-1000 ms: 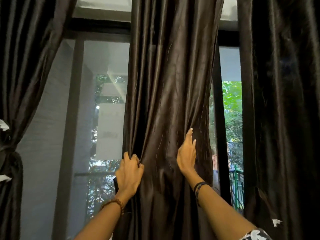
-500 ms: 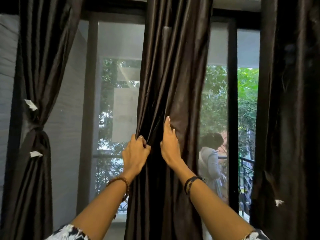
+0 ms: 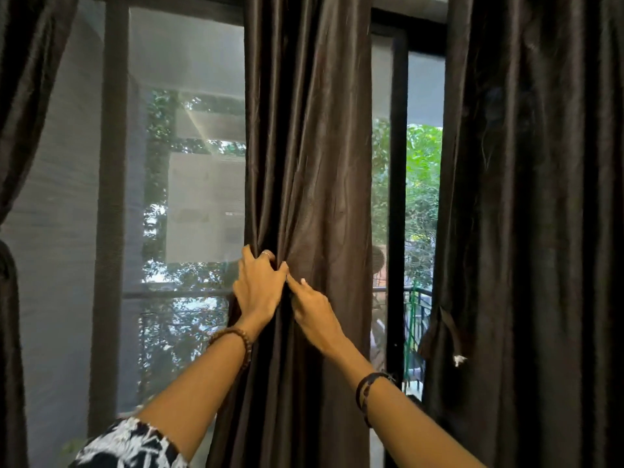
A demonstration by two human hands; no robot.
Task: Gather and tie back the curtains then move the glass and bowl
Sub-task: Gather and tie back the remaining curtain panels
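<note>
A dark brown satin middle curtain [image 3: 314, 136] hangs in front of the window, bunched into folds at waist height. My left hand [image 3: 258, 290] grips the gathered folds on the curtain's left side, fingers curled into the cloth. My right hand [image 3: 312, 309] lies against the fabric just to the right, its fingers reaching into the same bunch and touching my left hand. A left curtain [image 3: 20, 130] hangs at the frame's left edge, pulled in at mid height. A right curtain [image 3: 540, 197] hangs loose, with a tie strap [image 3: 450, 332] dangling on it. No glass or bowl is in view.
Behind the curtains stand the window panes and dark frame posts [image 3: 109, 204] [image 3: 398, 197]. Outside are trees, a building, a green railing [image 3: 413, 319] and a person partly hidden by the middle curtain.
My right hand has slid left across the curtain to meet my left hand, drawing the fabric into a narrower bunch. The view has shifted closer and a little right.
</note>
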